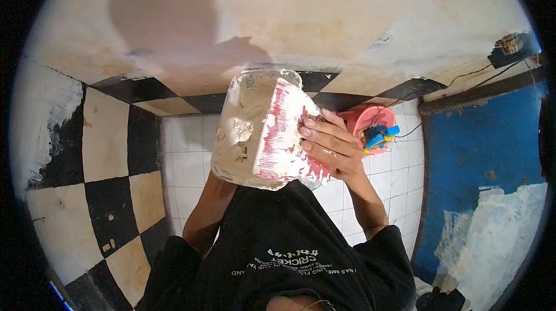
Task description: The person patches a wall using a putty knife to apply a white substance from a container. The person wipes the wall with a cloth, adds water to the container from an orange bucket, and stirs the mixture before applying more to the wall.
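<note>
A rectangular tub (218, 147) of off-white putty (244, 128) is held up in front of my chest, its rim smeared. My left hand (222, 187) supports it from below; the tub hides the fingers, and only the wrist area shows. In my right hand (339, 147) is a wide red putty spreader (282, 131), thickly coated with white putty. The fingers are closed over its right side and have putty on them. The blade lies over the right part of the tub and covers that side of the opening; I cannot tell whether it touches the rim.
A pink bucket (373, 115) with a blue-and-yellow tool (382, 137) stands on the white tiled floor (185, 154) at the right. Cables run from there to a wall box (509, 47). A stained wall (324, 15) lies ahead, checkered tiles (107, 143) left, a peeling blue door (475, 143) right.
</note>
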Action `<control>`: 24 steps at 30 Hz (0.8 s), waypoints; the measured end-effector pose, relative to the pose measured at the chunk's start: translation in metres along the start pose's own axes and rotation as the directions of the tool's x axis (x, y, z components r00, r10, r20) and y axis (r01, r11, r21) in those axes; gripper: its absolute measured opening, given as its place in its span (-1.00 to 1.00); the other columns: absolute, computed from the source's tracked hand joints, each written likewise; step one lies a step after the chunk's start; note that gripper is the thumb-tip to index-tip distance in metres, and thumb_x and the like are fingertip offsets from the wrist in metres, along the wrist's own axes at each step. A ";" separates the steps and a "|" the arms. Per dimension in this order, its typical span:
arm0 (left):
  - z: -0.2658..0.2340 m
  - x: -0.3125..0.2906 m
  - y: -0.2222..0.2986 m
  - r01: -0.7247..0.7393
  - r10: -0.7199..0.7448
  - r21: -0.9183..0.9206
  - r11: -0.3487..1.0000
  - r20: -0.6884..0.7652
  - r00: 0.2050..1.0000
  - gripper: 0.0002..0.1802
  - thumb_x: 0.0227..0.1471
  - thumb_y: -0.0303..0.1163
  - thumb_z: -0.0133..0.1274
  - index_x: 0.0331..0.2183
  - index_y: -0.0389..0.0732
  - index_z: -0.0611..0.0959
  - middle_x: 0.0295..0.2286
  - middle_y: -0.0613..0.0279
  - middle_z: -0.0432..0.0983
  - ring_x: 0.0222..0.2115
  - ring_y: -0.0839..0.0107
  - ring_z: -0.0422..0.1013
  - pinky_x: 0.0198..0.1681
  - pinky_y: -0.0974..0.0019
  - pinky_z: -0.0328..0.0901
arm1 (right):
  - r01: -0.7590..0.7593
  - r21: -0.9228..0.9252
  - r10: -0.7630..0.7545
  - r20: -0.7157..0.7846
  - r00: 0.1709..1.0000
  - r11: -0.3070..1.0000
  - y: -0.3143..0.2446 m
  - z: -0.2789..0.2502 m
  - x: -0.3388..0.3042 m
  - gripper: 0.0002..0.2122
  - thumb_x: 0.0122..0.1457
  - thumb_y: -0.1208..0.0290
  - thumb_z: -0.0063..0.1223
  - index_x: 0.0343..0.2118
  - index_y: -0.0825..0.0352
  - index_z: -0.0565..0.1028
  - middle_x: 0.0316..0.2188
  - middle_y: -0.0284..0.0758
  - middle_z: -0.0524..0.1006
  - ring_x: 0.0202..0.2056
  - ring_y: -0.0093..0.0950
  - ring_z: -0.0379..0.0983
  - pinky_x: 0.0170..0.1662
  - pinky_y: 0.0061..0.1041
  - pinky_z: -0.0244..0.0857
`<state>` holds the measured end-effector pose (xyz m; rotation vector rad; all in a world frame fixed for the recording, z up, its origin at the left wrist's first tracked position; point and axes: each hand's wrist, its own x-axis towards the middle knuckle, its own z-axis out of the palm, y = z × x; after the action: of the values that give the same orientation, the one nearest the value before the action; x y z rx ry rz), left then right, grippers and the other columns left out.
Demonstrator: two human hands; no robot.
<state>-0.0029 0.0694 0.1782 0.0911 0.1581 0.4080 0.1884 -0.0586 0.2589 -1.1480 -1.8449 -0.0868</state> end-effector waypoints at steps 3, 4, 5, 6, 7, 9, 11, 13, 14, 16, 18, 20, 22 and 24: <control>-0.003 -0.002 -0.002 -0.019 0.020 0.029 0.999 -0.020 1.000 -0.23 0.06 0.13 -0.12 0.13 -0.24 0.25 -0.01 -0.17 0.29 -0.05 -0.02 0.34 -0.05 -0.15 0.30 | 0.036 -0.027 -0.036 -0.005 0.999 0.999 0.001 -0.004 -0.010 -0.76 -0.02 0.48 0.13 -0.24 0.33 0.59 -0.18 -0.26 0.57 -0.07 -0.29 0.47 0.09 -0.19 0.24; -0.004 -0.003 -0.003 -0.022 0.023 0.035 0.999 -0.026 0.999 -0.23 0.06 0.12 -0.13 0.13 -0.24 0.25 -0.01 -0.16 0.29 -0.05 -0.01 0.34 -0.05 -0.14 0.30 | 0.043 -0.023 -0.043 0.002 0.999 0.999 0.002 -0.005 -0.015 -0.78 -0.03 0.48 0.14 -0.27 0.32 0.59 -0.19 -0.27 0.57 -0.08 -0.29 0.48 0.07 -0.20 0.27; -0.006 -0.004 -0.004 -0.025 0.027 0.036 0.999 -0.033 0.999 -0.23 0.07 0.12 -0.13 0.13 -0.24 0.25 -0.01 -0.15 0.29 -0.05 -0.01 0.34 -0.04 -0.13 0.30 | 0.030 -0.010 -0.030 -0.016 0.999 1.000 0.002 -0.005 -0.019 -0.78 -0.04 0.48 0.14 -0.27 0.32 0.59 -0.19 -0.27 0.57 -0.08 -0.29 0.48 0.07 -0.19 0.27; -0.006 -0.004 -0.005 -0.027 0.029 0.040 0.999 -0.039 0.999 -0.24 0.07 0.12 -0.13 0.13 -0.24 0.25 -0.01 -0.15 0.29 -0.05 0.00 0.34 -0.04 -0.12 0.30 | 0.021 0.003 -0.021 -0.034 0.999 1.000 0.001 -0.005 -0.022 -0.79 -0.04 0.48 0.15 -0.28 0.32 0.59 -0.20 -0.26 0.57 -0.08 -0.29 0.48 0.07 -0.19 0.27; -0.007 -0.004 -0.005 -0.031 0.033 0.041 0.999 -0.044 0.998 -0.24 0.07 0.11 -0.13 0.13 -0.24 0.25 -0.01 -0.14 0.29 -0.04 0.01 0.34 -0.04 -0.12 0.30 | 0.013 0.016 -0.012 -0.053 0.999 1.000 -0.001 -0.005 -0.025 -0.79 -0.04 0.48 0.15 -0.28 0.32 0.59 -0.20 -0.26 0.58 -0.08 -0.29 0.48 0.07 -0.19 0.28; -0.007 -0.004 -0.007 -0.036 0.039 0.053 0.998 -0.050 0.998 -0.25 0.08 0.10 -0.13 0.13 -0.24 0.25 0.00 -0.13 0.29 -0.04 0.02 0.34 -0.03 -0.10 0.30 | -0.023 0.016 0.024 -0.054 0.998 1.000 -0.004 -0.008 -0.033 -0.80 -0.04 0.50 0.16 -0.30 0.32 0.59 -0.22 -0.26 0.58 -0.09 -0.29 0.49 0.07 -0.19 0.27; -0.007 -0.003 -0.007 -0.043 0.047 0.067 0.997 -0.054 0.997 -0.25 0.08 0.10 -0.14 0.13 -0.24 0.25 0.00 -0.12 0.29 -0.04 0.04 0.34 -0.02 -0.08 0.30 | -0.051 0.010 0.052 -0.065 0.997 0.999 -0.004 -0.009 -0.042 -0.80 -0.05 0.50 0.16 -0.29 0.32 0.59 -0.23 -0.27 0.59 -0.09 -0.29 0.49 0.08 -0.19 0.27; -0.006 -0.003 -0.006 -0.051 0.055 0.079 0.996 -0.058 0.997 -0.26 0.09 0.09 -0.14 0.13 -0.24 0.25 0.00 -0.10 0.30 -0.04 0.05 0.34 -0.02 -0.06 0.30 | -0.062 0.010 0.062 -0.086 0.994 0.998 -0.006 -0.009 -0.046 -0.79 -0.06 0.50 0.19 -0.29 0.31 0.59 -0.25 -0.27 0.59 -0.10 -0.28 0.51 0.08 -0.18 0.26; -0.007 -0.002 -0.006 -0.056 0.061 0.086 0.995 -0.062 0.996 -0.26 0.09 0.08 -0.14 0.13 -0.24 0.25 0.01 -0.10 0.30 -0.04 0.06 0.34 -0.01 -0.05 0.30 | -0.068 0.002 0.068 -0.093 0.993 0.998 -0.007 -0.009 -0.048 -0.78 -0.07 0.50 0.20 -0.29 0.31 0.59 -0.26 -0.27 0.60 -0.11 -0.28 0.51 0.08 -0.17 0.26; -0.006 0.001 -0.006 -0.060 0.066 0.094 0.994 -0.065 0.996 -0.27 0.10 0.08 -0.15 0.13 -0.24 0.25 0.01 -0.09 0.30 -0.03 0.07 0.34 -0.01 -0.04 0.30 | -0.086 -0.006 0.084 -0.109 0.990 0.996 -0.006 -0.009 -0.052 -0.79 -0.07 0.49 0.21 -0.30 0.30 0.59 -0.25 -0.27 0.60 -0.10 -0.28 0.50 0.09 -0.17 0.25; -0.006 0.002 -0.007 -0.070 0.077 0.106 0.992 -0.072 0.994 -0.28 0.10 0.07 -0.15 0.13 -0.24 0.25 0.01 -0.07 0.30 -0.03 0.09 0.34 0.00 -0.02 0.30 | -0.100 -0.004 0.099 -0.119 0.988 0.995 -0.004 -0.009 -0.057 -0.79 -0.07 0.49 0.21 -0.30 0.30 0.59 -0.26 -0.27 0.60 -0.10 -0.28 0.50 0.10 -0.16 0.24; -0.005 0.003 -0.006 -0.082 0.091 0.116 0.990 -0.078 0.993 -0.29 0.11 0.06 -0.15 0.13 -0.24 0.25 0.02 -0.06 0.30 -0.03 0.10 0.34 0.01 0.00 0.30 | -0.113 -0.004 0.111 -0.131 0.985 0.994 -0.003 -0.007 -0.060 -0.80 -0.07 0.50 0.21 -0.31 0.31 0.59 -0.26 -0.27 0.60 -0.10 -0.28 0.50 0.10 -0.15 0.24; -0.005 0.002 -0.004 -0.106 0.117 0.124 0.987 -0.085 0.989 -0.29 0.11 0.05 -0.16 0.14 -0.24 0.25 0.02 -0.05 0.30 -0.03 0.11 0.35 0.01 0.02 0.30 | -0.127 -0.004 0.125 -0.138 0.983 0.992 -0.004 -0.005 -0.062 -0.80 -0.07 0.50 0.20 -0.30 0.31 0.59 -0.26 -0.27 0.60 -0.10 -0.28 0.50 0.11 -0.14 0.23; -0.004 0.000 0.001 -0.130 0.143 0.140 0.982 -0.089 0.986 -0.30 0.12 0.04 -0.16 0.14 -0.24 0.24 0.02 -0.04 0.30 -0.02 0.13 0.35 0.02 0.04 0.30 | -0.151 0.030 0.153 -0.117 0.981 0.988 -0.002 -0.003 -0.068 -0.80 -0.06 0.51 0.19 -0.30 0.31 0.59 -0.25 -0.26 0.59 -0.10 -0.26 0.50 0.12 -0.13 0.22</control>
<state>-0.0037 0.0710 0.1743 0.2154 0.2780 0.5393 0.1978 -0.1059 0.2115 -1.2387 -1.6443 -0.0470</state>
